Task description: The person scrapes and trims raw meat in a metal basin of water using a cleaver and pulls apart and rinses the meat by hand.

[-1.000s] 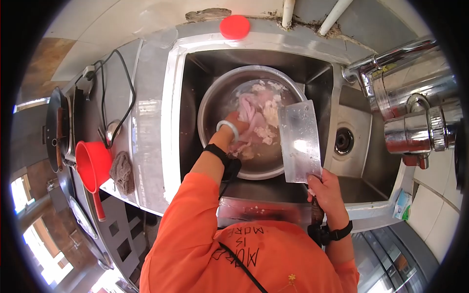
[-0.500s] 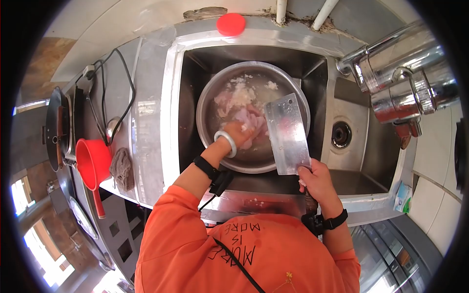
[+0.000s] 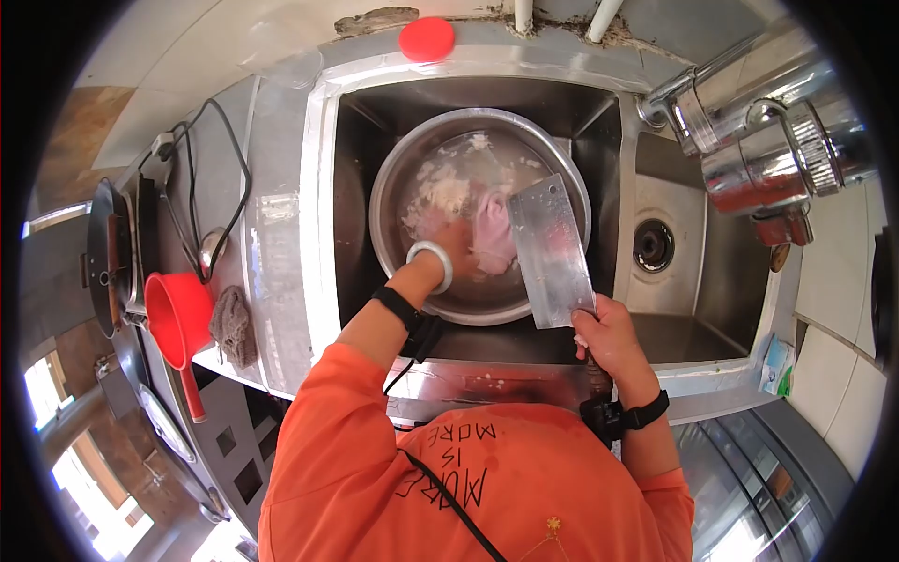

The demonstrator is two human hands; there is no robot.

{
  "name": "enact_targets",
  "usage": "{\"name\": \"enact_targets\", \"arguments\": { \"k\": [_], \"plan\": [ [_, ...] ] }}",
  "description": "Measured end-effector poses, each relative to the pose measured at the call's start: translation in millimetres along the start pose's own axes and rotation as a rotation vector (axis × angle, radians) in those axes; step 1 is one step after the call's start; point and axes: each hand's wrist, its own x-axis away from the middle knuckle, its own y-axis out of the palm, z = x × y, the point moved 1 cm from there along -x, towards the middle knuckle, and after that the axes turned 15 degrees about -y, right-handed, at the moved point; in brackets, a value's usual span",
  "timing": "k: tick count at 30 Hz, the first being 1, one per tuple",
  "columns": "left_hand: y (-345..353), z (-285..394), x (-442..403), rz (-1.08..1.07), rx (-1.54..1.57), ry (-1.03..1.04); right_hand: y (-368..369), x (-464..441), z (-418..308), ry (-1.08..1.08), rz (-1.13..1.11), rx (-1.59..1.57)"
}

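Note:
A round metal basin [image 3: 386, 178] of water stands in the left sink bowl. My left hand [image 3: 455, 251] is under the water, beside a pink, soft piece [image 3: 493, 232]; its fingers are blurred by the water, so their grip is unclear. Pale, crumbly bits [image 3: 445, 192] float to the upper left of that hand. My right hand [image 3: 604, 330] is closed round the handle of a cleaver [image 3: 551, 253]. The wide blade points up and away, over the basin's right side, with wet specks on it.
A red lid [image 3: 426, 39] lies behind the sink. The right bowl has a drain [image 3: 653, 245], with a chrome faucet [image 3: 749, 159] at the far right. On the left are a red dipper [image 3: 178, 318], a grey cloth [image 3: 233, 328] and a black cable [image 3: 245, 169].
My left hand has sunk deeper into the water, and the pink piece now lies to its right. The pale bits have drifted left. The cleaver has shifted left, over the basin's right part.

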Motion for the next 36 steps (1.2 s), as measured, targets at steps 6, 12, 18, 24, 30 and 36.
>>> {"name": "enact_targets", "arguments": {
  "k": [6, 12, 18, 24, 30, 36],
  "plan": [
    [16, 15, -19, 0.038, -0.176, -0.163, -1, -1, 0, 0.024, 0.008, -0.004],
    [3, 14, -6, -0.082, -0.676, 0.258, 0, -2, -7, 0.024, 0.009, 0.020],
    [-13, 6, 13, -0.051, 0.126, -0.033, 5, -3, -13, 0.009, -0.041, 0.031],
    [-29, 11, 39, 0.146, 0.023, 0.127, 11, -4, -5, 0.007, -0.151, 0.004],
    [-44, 17, 68, 0.153, -0.004, 0.047, 22, -18, -4, 0.018, -0.268, -0.050],
    [-69, 12, 86, 0.134, -0.142, 0.189, 35, -27, -23, -0.010, -0.337, -0.192]
  ]
}}
